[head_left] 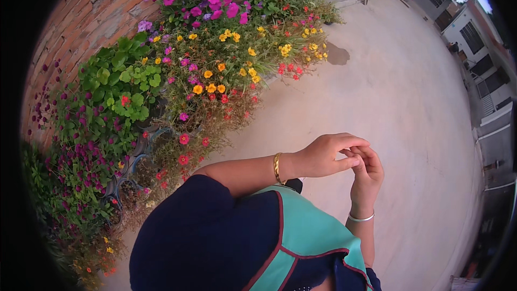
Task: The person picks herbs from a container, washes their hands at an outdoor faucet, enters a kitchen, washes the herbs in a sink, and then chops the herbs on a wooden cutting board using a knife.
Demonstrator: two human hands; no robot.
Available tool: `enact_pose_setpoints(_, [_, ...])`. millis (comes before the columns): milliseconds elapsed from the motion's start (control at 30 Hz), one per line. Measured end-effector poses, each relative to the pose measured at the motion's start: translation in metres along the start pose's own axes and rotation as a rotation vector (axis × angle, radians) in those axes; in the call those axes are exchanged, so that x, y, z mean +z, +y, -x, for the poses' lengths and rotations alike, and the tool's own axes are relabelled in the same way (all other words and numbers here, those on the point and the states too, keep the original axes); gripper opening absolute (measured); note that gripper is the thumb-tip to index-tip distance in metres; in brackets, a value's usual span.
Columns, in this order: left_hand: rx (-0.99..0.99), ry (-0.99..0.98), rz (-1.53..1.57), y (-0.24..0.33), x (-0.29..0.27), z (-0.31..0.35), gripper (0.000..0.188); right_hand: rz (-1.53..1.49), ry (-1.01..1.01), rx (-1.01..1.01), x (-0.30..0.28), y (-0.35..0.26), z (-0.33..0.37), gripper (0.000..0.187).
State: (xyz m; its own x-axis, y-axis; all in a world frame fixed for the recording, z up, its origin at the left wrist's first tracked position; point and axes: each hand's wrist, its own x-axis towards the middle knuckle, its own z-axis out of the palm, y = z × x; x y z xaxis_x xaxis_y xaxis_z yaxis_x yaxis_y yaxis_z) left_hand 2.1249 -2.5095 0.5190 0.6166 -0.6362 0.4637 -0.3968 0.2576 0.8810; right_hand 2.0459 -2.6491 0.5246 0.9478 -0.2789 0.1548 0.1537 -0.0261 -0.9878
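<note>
My left hand (323,156), with a gold bracelet (277,168) at the wrist, reaches across in front of me. Its curved fingers and thumb come together at the fingertips of my right hand (368,177), which is raised and bent inward. A thin silver bangle (361,217) circles the right wrist. Both hands are closed in a pinch where they meet. Whatever lies between the fingertips, if anything, is hidden or too small to name. Below the hands is my green apron (315,221) with dark red edging, over dark blue clothing.
A dense flower bed (210,70) with magenta, yellow, orange and red blooms runs along a brick wall (102,5) on the left. Blue-rimmed pots (126,186) show beneath it. Concrete ground (414,113) spreads to the right, with a dark wet patch (337,54). Low buildings (474,37) line the far right.
</note>
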Motion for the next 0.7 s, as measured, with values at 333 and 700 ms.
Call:
enact_pose_setpoints(333, [-0.156,0.122,0.125,-0.112,-0.023,-0.233,0.050,-0.052,-0.183,-0.031,-0.094,0.025,-0.265,0.038])
enact_pose_setpoints(700, [-0.066,0.272,0.009,-0.262,-0.083,-0.450,0.069,0.463,-0.234,-0.348,-0.128,0.075,-0.524,0.064])
